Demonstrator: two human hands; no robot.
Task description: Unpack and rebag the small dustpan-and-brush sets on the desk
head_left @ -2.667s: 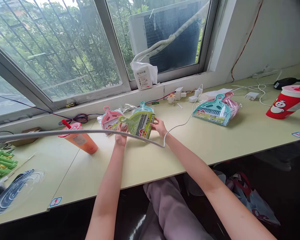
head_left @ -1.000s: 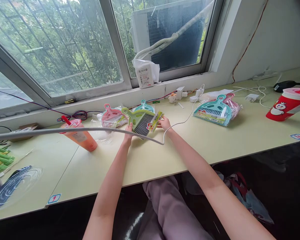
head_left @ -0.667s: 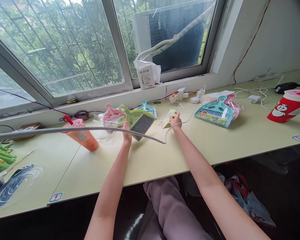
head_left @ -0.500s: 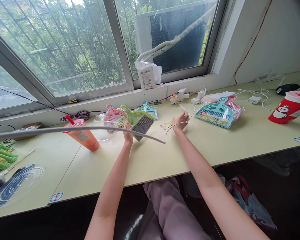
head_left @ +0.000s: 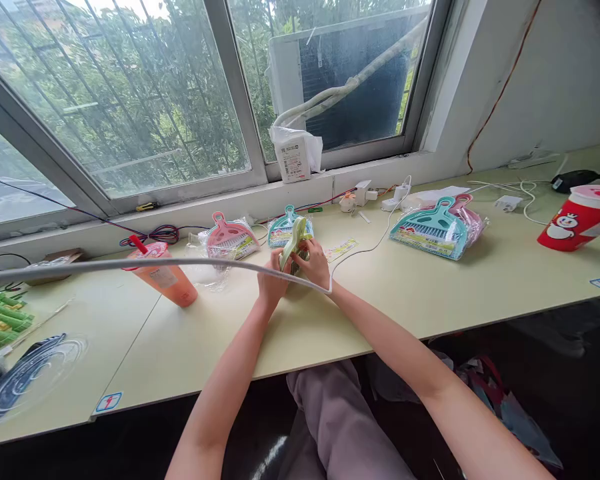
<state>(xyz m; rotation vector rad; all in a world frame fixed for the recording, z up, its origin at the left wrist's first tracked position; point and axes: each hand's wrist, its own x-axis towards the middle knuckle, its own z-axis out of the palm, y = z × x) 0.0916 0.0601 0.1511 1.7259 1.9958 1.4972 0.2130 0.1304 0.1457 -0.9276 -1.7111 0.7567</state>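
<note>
Both my hands are closed round a green dustpan and brush set (head_left: 294, 244), turned nearly edge-on above the table. My left hand (head_left: 274, 279) grips its left side, and my right hand (head_left: 314, 263) has its fingers on the right side. The bristles are mostly hidden by my hands. Just behind stands a teal dustpan set (head_left: 287, 225), with a pink dustpan set (head_left: 228, 235) to its left, in clear wrapping. A printed card (head_left: 342, 249) lies on the table to the right of my right hand.
An orange drink cup (head_left: 166, 277) leans left of my hands. A grey cable (head_left: 180, 264) crosses in front of them. Wrapped teal and pink dustpan sets (head_left: 427, 230) lie to the right, a red cup (head_left: 575, 220) farther right. Chargers (head_left: 364, 193) sit along the wall.
My right hand has left the card and come left onto the green dustpan set. The set has turned from face-on to nearly edge-on and moved slightly right with my left hand.
</note>
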